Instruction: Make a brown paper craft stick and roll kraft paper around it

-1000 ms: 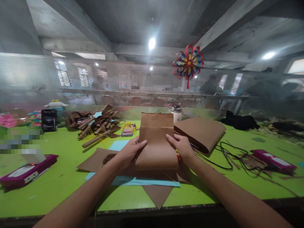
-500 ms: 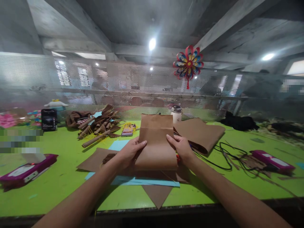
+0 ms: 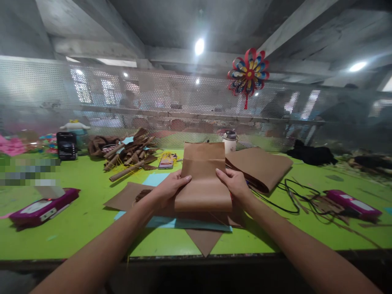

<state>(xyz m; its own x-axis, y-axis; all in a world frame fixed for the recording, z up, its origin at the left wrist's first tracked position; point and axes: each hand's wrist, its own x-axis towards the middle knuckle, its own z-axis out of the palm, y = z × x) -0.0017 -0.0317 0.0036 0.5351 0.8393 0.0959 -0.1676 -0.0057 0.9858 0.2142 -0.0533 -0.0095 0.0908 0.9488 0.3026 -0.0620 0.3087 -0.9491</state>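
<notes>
Between my hands is a sheet of brown kraft paper (image 3: 203, 183), curled over toward me at its lower end and creased across near the top. My left hand (image 3: 172, 188) grips its left edge, thumb on the front face and fingers behind. At the right edge my right hand (image 3: 235, 185) holds it the same way, thumb in front. Both hands' other fingers are partly hidden. Beneath lie more brown sheets (image 3: 122, 195) and light blue paper (image 3: 190, 224) on the green table (image 3: 159, 245). One brown corner points toward the table's front edge.
A folded stack of brown paper (image 3: 260, 165) lies to the right, beside black cables (image 3: 290, 196). Brown paper rolls (image 3: 131, 157) are heaped at the back left. Purple power strips (image 3: 45, 208) sit at both sides. A white bottle (image 3: 230, 143) stands behind, before a perforated metal screen (image 3: 183, 94).
The view has tilted down slightly, so the scene sits higher in the picture. Both hands keep their grip on the brown paper, whose curled lower end looks a little more rounded.
</notes>
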